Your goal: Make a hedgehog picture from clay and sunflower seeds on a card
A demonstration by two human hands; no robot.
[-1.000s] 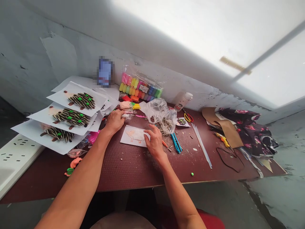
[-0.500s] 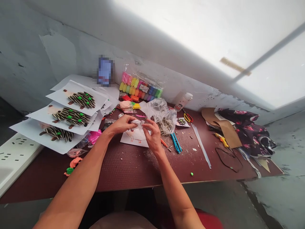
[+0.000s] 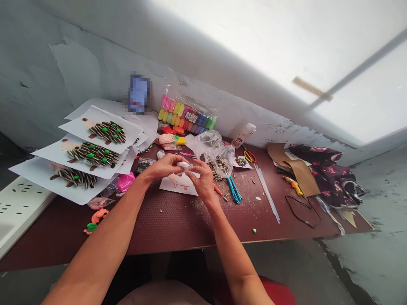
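Between my two hands is a small white lump (image 3: 183,166), perhaps clay or wrapped material. My left hand (image 3: 167,166) pinches its left side, and the fingers of my right hand (image 3: 202,178) close on its right side. Beneath them lies a white sheet with a drawn outline (image 3: 178,184), partly covered by my hands. Just right of my right hand, a clear plastic bag (image 3: 208,144) sits by a pile of striped seeds (image 3: 219,169). An orange tool (image 3: 218,189) and a blue cutter (image 3: 234,190) rest beside the seeds.
Sheets with seed hedgehogs (image 3: 108,132) are stacked at left, near a white power strip (image 3: 23,203). Coloured clay packs (image 3: 187,116) stand behind. Rightward are a bottle (image 3: 244,134), scissors (image 3: 249,156), clear sticks (image 3: 267,192), a yellow glue gun (image 3: 295,185) and dark floral cloth (image 3: 330,178).
The white material between my hands now looks more compact, and my fingers have shifted slightly around it. The whole view has moved a little.
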